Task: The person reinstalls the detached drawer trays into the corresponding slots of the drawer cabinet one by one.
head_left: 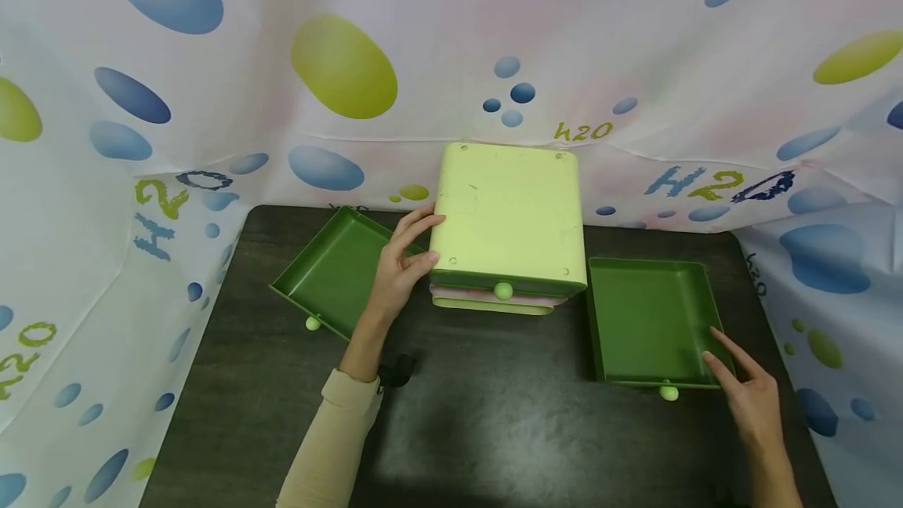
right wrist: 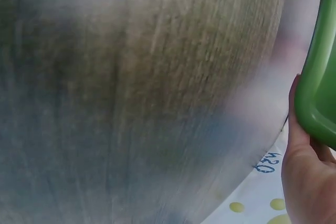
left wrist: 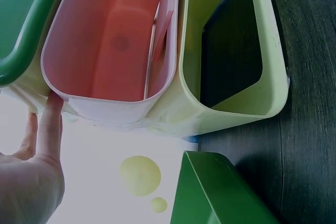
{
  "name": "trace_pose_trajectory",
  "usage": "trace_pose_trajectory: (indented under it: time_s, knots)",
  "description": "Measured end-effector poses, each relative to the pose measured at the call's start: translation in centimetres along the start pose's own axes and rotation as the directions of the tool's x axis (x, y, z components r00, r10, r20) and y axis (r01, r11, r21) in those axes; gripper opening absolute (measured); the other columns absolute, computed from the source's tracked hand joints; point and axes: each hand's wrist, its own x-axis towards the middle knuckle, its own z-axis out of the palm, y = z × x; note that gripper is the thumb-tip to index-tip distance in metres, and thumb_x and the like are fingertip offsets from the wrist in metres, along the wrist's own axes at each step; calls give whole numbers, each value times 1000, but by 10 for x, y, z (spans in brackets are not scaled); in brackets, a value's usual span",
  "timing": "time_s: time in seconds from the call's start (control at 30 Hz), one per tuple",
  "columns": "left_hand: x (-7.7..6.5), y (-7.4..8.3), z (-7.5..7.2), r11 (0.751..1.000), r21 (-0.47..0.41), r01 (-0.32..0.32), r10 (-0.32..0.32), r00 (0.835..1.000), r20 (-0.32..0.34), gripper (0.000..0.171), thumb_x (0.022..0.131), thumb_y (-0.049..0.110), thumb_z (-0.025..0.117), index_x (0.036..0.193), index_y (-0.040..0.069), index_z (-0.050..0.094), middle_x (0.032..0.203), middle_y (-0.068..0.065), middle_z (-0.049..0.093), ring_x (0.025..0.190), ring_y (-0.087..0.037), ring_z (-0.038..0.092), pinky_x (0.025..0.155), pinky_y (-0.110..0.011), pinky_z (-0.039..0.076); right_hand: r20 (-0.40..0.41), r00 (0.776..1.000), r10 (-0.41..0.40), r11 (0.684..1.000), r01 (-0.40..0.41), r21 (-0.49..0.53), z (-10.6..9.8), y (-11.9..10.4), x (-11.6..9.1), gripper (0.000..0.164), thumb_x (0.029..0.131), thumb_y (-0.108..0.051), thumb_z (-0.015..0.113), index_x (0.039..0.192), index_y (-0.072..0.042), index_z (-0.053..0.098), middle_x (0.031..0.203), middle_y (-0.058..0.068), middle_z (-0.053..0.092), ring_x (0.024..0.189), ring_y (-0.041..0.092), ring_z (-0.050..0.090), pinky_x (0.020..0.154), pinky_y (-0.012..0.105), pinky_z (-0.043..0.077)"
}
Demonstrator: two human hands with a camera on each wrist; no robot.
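A small cabinet (head_left: 508, 210) with a pale yellow-green top stands toward the back of the table, between two loose green drawers. A green drawer front with a round light-green knob (head_left: 503, 291) fills its top level; in the left wrist view the pink middle level and the yellow-green bottom level are open-fronted. The left hand (head_left: 402, 269) touches the cabinet's left side, fingers extended and apart.

The left drawer (head_left: 331, 265) lies askew beside the cabinet, partly behind that forearm. The right drawer (head_left: 649, 320) sits just to the cabinet's right, its knob toward the person. The right hand (head_left: 758, 398) is at this drawer's front right corner, thumb and forefinger apart at the tips; I cannot tell whether it grips the wall.

Under everything is a dark wood-grain table (head_left: 494, 422). Around it hangs a white curtain (head_left: 437, 45) with blue and lime spots. Its print reads "h2O" in lime above the cabinet's right corner, "H2O" in blue and lime farther right, and "H2O" again, turned sideways, at left.
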Motion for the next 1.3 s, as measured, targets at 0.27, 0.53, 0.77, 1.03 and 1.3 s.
trace_pose_trajectory:
  time_s: [0.27, 0.53, 0.77, 1.03, 1.3]
  knots:
    - [0, -2, -1, 1000, -2, -2, 2, 1000, -4, 46, 96, 9, 59, 138, -10, 52, 156, -13, 32, 143, -28, 33, 82, -25, 53, -23, 1000, 7, 999, -7, -31, -2, -3, -8, 57, 97, -41, 62, 151, -33, 44, 152, -21, 36, 149, 16, 20, 115, 61, 14]
    - [1, -3, -1, 1000, -2, -4, 4, 1000, -15, 52, 97, 20, 62, 138, -10, 52, 156, -15, 31, 142, -28, 33, 85, -25, 53, -9, 997, 74, 996, -74, -48, -1, -6, -18, 61, 96, -46, 62, 152, -35, 40, 153, -21, 32, 149, 30, 19, 114, 63, 15]
    - [1, -3, 0, 1000, -15, 0, -1, 1000, -23, 45, 94, 0, 56, 137, -11, 51, 156, -16, 31, 142, -28, 33, 86, -26, 53, 6, 995, 97, 993, -97, -63, -4, -5, -24, 63, 96, -48, 61, 152, -37, 37, 158, -15, 26, 148, 36, 16, 112, 66, 15]
    - [0, -3, 0, 1000, -19, -2, 2, 1000, -25, 45, 94, -1, 56, 137, -11, 51, 156, -16, 32, 142, -28, 33, 87, -26, 52, 31, 993, 116, 991, -113, -69, -4, -5, -29, 65, 95, -50, 62, 153, -37, 35, 158, -13, 26, 148, 38, 15, 111, 68, 14]
    - [2, -4, 1, 1000, -26, -16, 16, 1000, -22, 46, 94, 1, 57, 138, -11, 51, 156, -16, 31, 142, -29, 33, 87, -26, 53, 68, 984, 163, 986, -160, -51, -4, -2, -38, 67, 95, -51, 61, 154, -37, 33, 160, -11, 23, 149, 39, 11, 111, 69, 12]
